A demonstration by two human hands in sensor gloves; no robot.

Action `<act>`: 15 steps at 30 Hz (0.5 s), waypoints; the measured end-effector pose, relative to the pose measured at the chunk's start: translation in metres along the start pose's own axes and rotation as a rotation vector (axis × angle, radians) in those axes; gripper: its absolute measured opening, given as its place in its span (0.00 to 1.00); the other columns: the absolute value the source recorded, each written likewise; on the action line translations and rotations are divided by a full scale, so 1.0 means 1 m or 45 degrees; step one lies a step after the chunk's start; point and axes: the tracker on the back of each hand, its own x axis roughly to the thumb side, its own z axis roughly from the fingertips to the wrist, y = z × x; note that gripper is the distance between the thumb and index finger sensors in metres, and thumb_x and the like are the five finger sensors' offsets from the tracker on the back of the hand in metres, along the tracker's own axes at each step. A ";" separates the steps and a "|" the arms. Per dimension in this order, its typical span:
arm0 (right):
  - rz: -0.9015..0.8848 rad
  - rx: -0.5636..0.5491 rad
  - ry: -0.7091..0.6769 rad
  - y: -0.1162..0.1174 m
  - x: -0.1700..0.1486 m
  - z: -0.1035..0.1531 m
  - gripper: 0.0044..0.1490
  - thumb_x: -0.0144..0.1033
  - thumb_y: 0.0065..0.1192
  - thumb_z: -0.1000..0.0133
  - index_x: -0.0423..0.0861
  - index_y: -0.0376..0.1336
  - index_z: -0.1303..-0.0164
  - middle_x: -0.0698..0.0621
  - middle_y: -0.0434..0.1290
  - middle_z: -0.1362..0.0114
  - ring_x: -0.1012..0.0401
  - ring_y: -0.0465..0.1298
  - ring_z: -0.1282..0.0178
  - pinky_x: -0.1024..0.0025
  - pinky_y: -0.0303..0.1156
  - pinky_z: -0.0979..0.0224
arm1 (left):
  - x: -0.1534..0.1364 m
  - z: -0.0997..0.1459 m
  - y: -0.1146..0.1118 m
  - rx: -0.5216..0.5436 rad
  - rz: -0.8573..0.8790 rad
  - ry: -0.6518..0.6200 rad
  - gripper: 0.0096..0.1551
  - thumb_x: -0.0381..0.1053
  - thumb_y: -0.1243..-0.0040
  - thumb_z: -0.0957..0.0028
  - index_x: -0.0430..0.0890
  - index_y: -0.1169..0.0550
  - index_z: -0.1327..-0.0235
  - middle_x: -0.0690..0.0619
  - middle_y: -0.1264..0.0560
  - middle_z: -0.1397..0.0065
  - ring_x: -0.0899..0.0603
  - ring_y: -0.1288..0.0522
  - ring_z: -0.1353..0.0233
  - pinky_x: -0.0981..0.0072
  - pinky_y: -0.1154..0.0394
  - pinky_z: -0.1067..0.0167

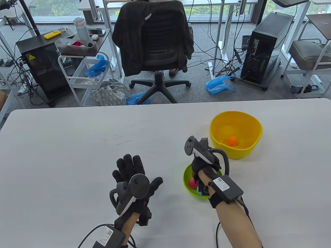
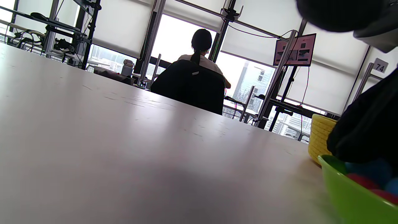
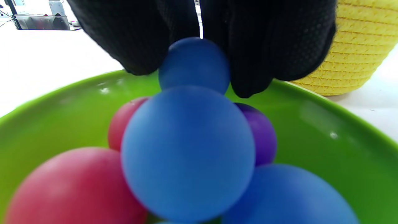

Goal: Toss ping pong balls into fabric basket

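A yellow fabric basket [image 1: 249, 151] stands on the white table at the right, with one orange ball [image 1: 232, 140] inside. In front of it a green bowl [image 1: 186, 178] holds several coloured balls. My right hand [image 1: 204, 165] reaches down into the bowl. In the right wrist view its fingers [image 3: 136, 43] pinch a blue ball [image 3: 194, 63] from both sides, above a larger-looking blue ball [image 3: 188, 152], red balls [image 3: 74, 186] and a purple one [image 3: 262, 133]. My left hand [image 1: 134, 169] lies flat on the table left of the bowl, fingers spread, holding nothing.
The table's far edge [image 1: 165, 104] lies behind the basket. An office chair [image 1: 155, 44] with a dark jacket, carts and a computer tower stand beyond it. In the left wrist view the basket [image 2: 320, 137] and the bowl [image 2: 348, 196] sit at the right.
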 end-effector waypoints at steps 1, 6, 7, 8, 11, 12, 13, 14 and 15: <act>0.001 -0.009 -0.009 -0.001 0.000 0.001 0.35 0.39 0.74 0.43 0.42 0.66 0.26 0.32 0.70 0.25 0.40 0.81 0.42 0.47 0.80 0.42 | 0.000 0.000 0.000 -0.001 -0.001 -0.001 0.68 0.71 0.42 0.54 0.38 0.59 0.17 0.36 0.70 0.15 0.25 0.71 0.18 0.21 0.67 0.28; -0.079 -0.106 -0.102 -0.018 -0.011 0.018 0.32 0.38 0.72 0.42 0.45 0.67 0.27 0.35 0.70 0.24 0.39 0.80 0.41 0.47 0.79 0.40 | 0.000 0.000 0.000 0.000 -0.005 -0.003 0.68 0.71 0.42 0.54 0.38 0.59 0.17 0.36 0.70 0.15 0.25 0.71 0.18 0.21 0.67 0.28; -0.092 -0.120 -0.117 -0.020 -0.013 0.020 0.31 0.38 0.72 0.42 0.45 0.67 0.27 0.35 0.70 0.23 0.39 0.80 0.40 0.47 0.79 0.40 | 0.000 0.000 0.000 0.001 -0.005 -0.003 0.68 0.71 0.42 0.54 0.38 0.59 0.17 0.36 0.70 0.15 0.25 0.71 0.18 0.21 0.67 0.28; -0.131 -0.153 -0.156 -0.025 -0.018 0.026 0.31 0.37 0.71 0.42 0.46 0.67 0.27 0.35 0.69 0.23 0.39 0.80 0.39 0.46 0.78 0.39 | 0.000 0.001 0.000 0.003 -0.004 -0.002 0.68 0.71 0.42 0.54 0.38 0.59 0.17 0.36 0.70 0.15 0.25 0.71 0.18 0.21 0.67 0.28; -0.238 -0.241 -0.223 -0.032 -0.037 0.039 0.29 0.36 0.70 0.41 0.47 0.68 0.29 0.36 0.69 0.23 0.38 0.79 0.38 0.45 0.78 0.38 | 0.000 0.001 0.001 0.006 -0.001 0.000 0.68 0.71 0.42 0.54 0.38 0.59 0.17 0.36 0.70 0.15 0.25 0.71 0.18 0.21 0.67 0.28; -0.289 -0.269 -0.263 -0.033 -0.045 0.044 0.28 0.36 0.70 0.41 0.47 0.69 0.29 0.36 0.69 0.23 0.38 0.79 0.38 0.45 0.78 0.38 | 0.000 0.001 0.001 0.006 0.000 0.000 0.68 0.71 0.42 0.54 0.38 0.59 0.17 0.36 0.70 0.15 0.25 0.71 0.18 0.21 0.67 0.28; -0.338 -0.296 -0.287 -0.034 -0.054 0.048 0.28 0.36 0.70 0.41 0.47 0.69 0.30 0.35 0.70 0.23 0.39 0.79 0.38 0.45 0.78 0.38 | 0.000 0.001 0.000 0.008 0.000 0.000 0.68 0.71 0.42 0.54 0.38 0.59 0.17 0.36 0.70 0.15 0.25 0.71 0.18 0.21 0.67 0.28; -0.376 -0.311 -0.302 -0.033 -0.060 0.052 0.28 0.36 0.70 0.41 0.47 0.69 0.30 0.35 0.69 0.23 0.38 0.79 0.38 0.45 0.78 0.38 | 0.000 0.001 0.000 0.008 -0.002 0.001 0.68 0.71 0.42 0.54 0.38 0.59 0.17 0.36 0.70 0.15 0.25 0.71 0.18 0.21 0.67 0.28; -0.434 -0.339 -0.360 -0.032 -0.071 0.057 0.28 0.36 0.70 0.41 0.47 0.69 0.30 0.35 0.70 0.23 0.38 0.79 0.38 0.45 0.78 0.38 | 0.000 0.001 0.000 0.007 -0.002 0.001 0.68 0.71 0.42 0.54 0.38 0.59 0.17 0.36 0.70 0.15 0.24 0.71 0.18 0.21 0.67 0.28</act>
